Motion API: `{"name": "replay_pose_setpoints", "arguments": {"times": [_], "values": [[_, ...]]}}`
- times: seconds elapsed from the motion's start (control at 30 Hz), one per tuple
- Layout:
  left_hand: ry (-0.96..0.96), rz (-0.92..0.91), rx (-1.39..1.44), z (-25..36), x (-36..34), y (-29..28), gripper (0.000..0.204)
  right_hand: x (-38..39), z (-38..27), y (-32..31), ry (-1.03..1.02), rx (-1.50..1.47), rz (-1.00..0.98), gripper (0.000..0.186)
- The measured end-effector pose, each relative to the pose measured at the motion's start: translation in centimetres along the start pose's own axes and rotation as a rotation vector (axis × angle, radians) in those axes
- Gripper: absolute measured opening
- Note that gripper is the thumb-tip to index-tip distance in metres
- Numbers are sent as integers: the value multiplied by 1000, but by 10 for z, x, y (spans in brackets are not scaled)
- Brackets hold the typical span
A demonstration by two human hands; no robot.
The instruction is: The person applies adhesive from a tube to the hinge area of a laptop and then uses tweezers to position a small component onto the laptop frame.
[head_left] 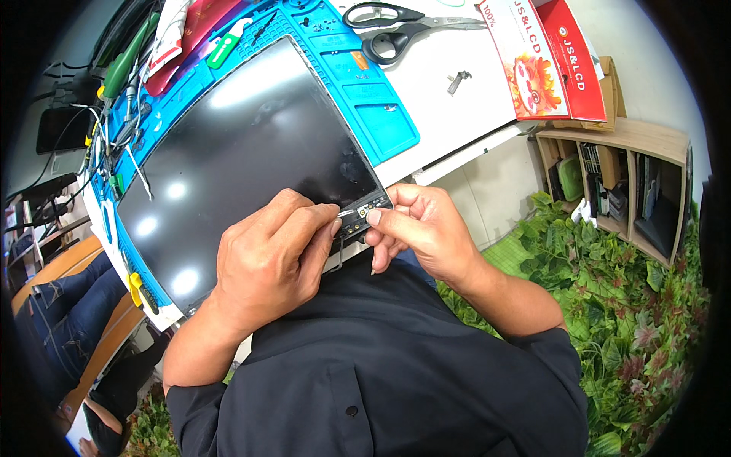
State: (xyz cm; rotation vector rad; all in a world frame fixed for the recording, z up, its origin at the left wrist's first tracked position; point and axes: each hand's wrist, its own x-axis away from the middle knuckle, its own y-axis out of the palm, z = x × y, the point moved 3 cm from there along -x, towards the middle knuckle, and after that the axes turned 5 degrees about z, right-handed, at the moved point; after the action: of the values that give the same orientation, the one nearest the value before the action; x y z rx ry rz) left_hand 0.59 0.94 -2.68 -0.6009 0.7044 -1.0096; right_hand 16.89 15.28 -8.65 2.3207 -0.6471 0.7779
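A dark, glossy laptop screen panel (251, 137) lies tilted across the bench, its near right corner at the table's front edge. At that corner sits a small metal hinge bracket (353, 222) with brass-coloured screw holes. My right hand (426, 232) grips the corner, thumb pressed on the bracket and fingers curled beneath. My left hand (266, 247) is closed in a pinch beside the bracket's left end; whatever lies between its fingertips is hidden. A thin dark cable or strip hangs below these fingertips.
Under the panel spreads a blue repair mat (373, 114). Black scissors (388, 34), a small dark part (458, 82) and a red-and-white box (525, 61) lie beyond. Tools and cables (126, 114) crowd the left. A wooden shelf (617, 137) and leafy greenery (609, 305) stand right; another person's jeans (65, 327) show left.
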Motion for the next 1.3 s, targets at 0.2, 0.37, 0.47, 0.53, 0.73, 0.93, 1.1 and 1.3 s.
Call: {"name": "replay_pose_setpoints", "arguments": {"times": [0.2, 0.37, 0.47, 0.53, 0.73, 0.93, 1.1, 1.3], "values": [[-38, -30, 5, 2, 1, 4, 21, -5, -6, -5, 97, -32, -15, 20], [-19, -19, 2, 2, 2, 8, 21, -5, -4, -3, 77, -34, 10, 21], [-8, -18, -3, 3, 2, 7, 21, -4, -2, -3, 53, -21, 17, 21], [-7, -25, 2, 3, 3, 7, 21, -4, -1, -2, 40, -17, 18, 21], [-4, -11, -7, 3, 5, 9, 22, -4, 2, -2, 23, -18, 16, 22], [6, 11, -17, 3, 6, 10, 23, -3, 2, 0, 16, 2, 33, 22], [65, 37, -84, 2, 9, 11, 24, -3, 2, 0, 13, 35, 36, 17], [76, 40, -98, 2, 10, 12, 24, -3, 2, 0, 13, -38, 30, 20]]}}
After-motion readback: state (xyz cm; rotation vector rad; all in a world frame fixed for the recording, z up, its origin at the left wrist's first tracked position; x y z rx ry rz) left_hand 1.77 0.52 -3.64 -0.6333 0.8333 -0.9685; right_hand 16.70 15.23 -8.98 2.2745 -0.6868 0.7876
